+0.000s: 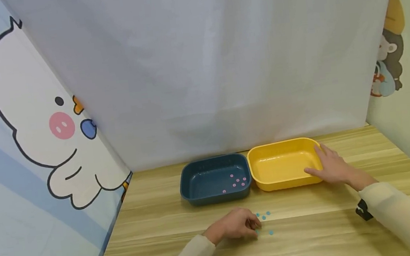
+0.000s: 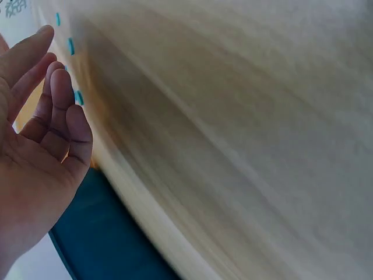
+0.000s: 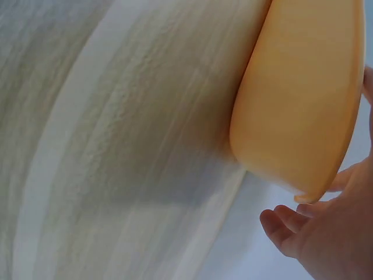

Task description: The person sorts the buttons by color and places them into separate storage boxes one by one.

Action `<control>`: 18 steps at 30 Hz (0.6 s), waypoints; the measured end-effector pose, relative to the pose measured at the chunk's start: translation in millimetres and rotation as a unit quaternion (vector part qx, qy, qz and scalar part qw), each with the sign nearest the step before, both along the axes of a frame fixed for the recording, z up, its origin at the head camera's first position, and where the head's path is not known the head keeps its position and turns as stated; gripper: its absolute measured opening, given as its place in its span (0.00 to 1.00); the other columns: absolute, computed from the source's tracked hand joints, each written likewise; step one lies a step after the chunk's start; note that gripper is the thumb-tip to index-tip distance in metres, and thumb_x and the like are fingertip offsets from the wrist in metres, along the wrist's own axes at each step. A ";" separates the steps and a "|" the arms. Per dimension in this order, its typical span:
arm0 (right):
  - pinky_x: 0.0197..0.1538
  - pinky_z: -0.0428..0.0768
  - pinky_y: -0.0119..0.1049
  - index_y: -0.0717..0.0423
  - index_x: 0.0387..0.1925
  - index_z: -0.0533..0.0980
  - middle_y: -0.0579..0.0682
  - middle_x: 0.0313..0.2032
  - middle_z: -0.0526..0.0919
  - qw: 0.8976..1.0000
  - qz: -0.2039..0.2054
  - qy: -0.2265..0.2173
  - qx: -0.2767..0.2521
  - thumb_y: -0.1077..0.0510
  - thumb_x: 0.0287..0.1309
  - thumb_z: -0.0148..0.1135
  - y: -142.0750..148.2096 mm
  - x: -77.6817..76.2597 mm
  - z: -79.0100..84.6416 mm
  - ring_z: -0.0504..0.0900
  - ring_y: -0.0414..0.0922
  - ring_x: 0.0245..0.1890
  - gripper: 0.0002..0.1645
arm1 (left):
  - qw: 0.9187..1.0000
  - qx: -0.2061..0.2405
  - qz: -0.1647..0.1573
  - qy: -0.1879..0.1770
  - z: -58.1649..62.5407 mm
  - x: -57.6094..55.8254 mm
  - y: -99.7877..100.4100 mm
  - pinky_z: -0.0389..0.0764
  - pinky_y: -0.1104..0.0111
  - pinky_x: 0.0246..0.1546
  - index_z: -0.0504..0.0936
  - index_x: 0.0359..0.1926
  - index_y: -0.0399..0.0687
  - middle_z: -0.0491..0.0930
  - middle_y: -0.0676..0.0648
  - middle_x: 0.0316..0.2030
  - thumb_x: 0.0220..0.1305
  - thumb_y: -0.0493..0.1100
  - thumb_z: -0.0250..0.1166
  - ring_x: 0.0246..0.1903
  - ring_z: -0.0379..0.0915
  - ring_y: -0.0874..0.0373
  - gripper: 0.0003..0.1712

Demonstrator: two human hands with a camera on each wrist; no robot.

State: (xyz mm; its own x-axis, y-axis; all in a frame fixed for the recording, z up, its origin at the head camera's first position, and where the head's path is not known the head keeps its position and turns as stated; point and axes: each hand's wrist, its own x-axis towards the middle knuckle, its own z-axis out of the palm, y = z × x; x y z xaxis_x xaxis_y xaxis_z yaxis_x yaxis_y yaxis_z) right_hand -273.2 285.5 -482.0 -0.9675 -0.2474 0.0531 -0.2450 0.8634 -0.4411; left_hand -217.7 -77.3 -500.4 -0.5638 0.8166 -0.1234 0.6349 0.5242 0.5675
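Several small blue discs (image 1: 268, 213) lie on the wooden table. My left hand (image 1: 237, 224) is low over the table just left of them, fingers loosely bent. In the left wrist view a gap shows between its thumb (image 2: 29, 55) and fingertips, with discs (image 2: 71, 46) just past the tips. A yellow bin (image 1: 284, 184) stands at the back right, and my right hand (image 1: 331, 167) rests at its right end, fingers and thumb spread over the rim. The right wrist view has the bin's wall (image 3: 291, 111) close against that hand.
Left of the yellow bin, side by side with it, stands a dark blue bin (image 1: 216, 199) with several small pink discs (image 1: 238, 180) in it. A grey-white curtain (image 1: 200, 82) hangs behind both bins. Printed cartoon panels flank the table (image 1: 145, 234) on both sides.
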 end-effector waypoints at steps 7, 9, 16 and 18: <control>0.60 0.47 0.69 0.81 0.66 0.35 0.82 0.64 0.38 0.998 0.004 -0.031 -0.054 0.37 0.58 0.59 2.5 1.6 -2.3 0.42 0.78 0.62 0.65 | 0.999 -0.022 0.006 0.023 -5.8 1.4 3.6 0.69 0.84 0.31 0.86 0.40 0.48 0.76 0.60 0.27 0.53 0.40 0.72 0.27 0.68 0.75 0.11; 0.60 0.46 0.68 0.81 0.66 0.34 0.82 0.64 0.37 0.996 0.009 -0.043 -0.072 0.38 0.58 0.60 4.1 1.9 -3.4 0.40 0.77 0.63 0.65 | 0.999 -0.023 0.007 0.025 -6.0 1.9 3.6 0.69 0.84 0.31 0.86 0.40 0.49 0.76 0.60 0.27 0.54 0.40 0.72 0.27 0.68 0.75 0.11; 0.60 0.46 0.68 0.79 0.66 0.29 0.82 0.64 0.35 0.991 0.015 -0.071 -0.109 0.39 0.59 0.60 8.9 1.6 -8.1 0.40 0.77 0.63 0.66 | 0.999 -0.015 0.010 0.030 -9.9 2.1 3.6 0.69 0.84 0.31 0.87 0.39 0.49 0.76 0.61 0.27 0.53 0.40 0.72 0.28 0.68 0.75 0.09; 0.60 0.46 0.68 0.78 0.66 0.28 0.82 0.64 0.35 0.990 0.013 -0.078 -0.114 0.39 0.59 0.60 9.0 1.2 -8.7 0.40 0.77 0.63 0.67 | 0.999 -0.010 0.011 0.035 -11.5 2.1 3.6 0.69 0.85 0.31 0.87 0.38 0.49 0.76 0.61 0.27 0.53 0.40 0.72 0.28 0.68 0.75 0.09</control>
